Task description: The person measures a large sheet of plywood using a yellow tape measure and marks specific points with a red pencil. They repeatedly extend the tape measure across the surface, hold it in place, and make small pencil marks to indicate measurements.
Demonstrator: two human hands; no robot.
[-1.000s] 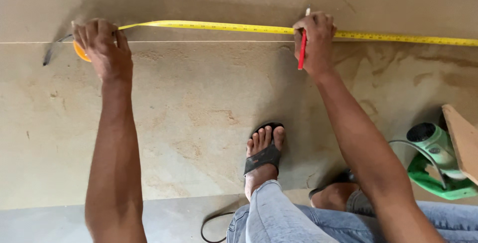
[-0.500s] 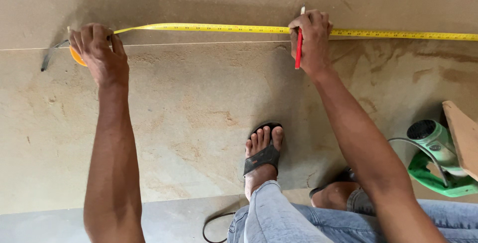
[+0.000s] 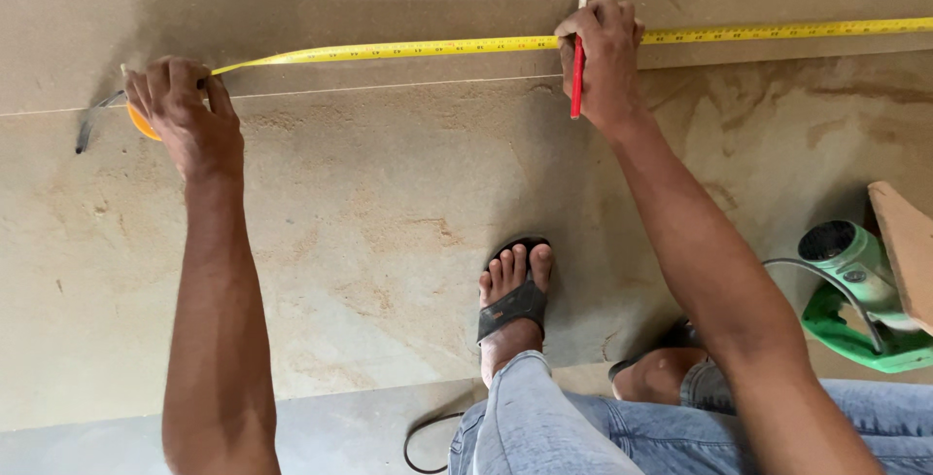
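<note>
My left hand [image 3: 185, 115] grips the orange case of a tape measure [image 3: 139, 120] on a big brown board [image 3: 389, 232] lying flat on the floor. The yellow tape blade [image 3: 437, 46] runs from the case rightward across the board and out of view. My right hand [image 3: 603, 62] presses on the blade and holds a red pencil [image 3: 577, 81] with its tip pointing to the far side of the tape. A thin cut line [image 3: 389, 87] runs along the board just below the tape.
My foot in a black sandal [image 3: 512, 305] stands on the board, with my jeans-clad knees below. A green power tool [image 3: 860, 295] with a cable sits at the right, beside a wooden offcut [image 3: 904, 251]. A dark strap [image 3: 92, 123] trails from the tape case.
The view tilted a little, so the tape's right end now rises higher in the picture. Both hands keep their grip; the right hand and pencil sit slightly higher and further left.
</note>
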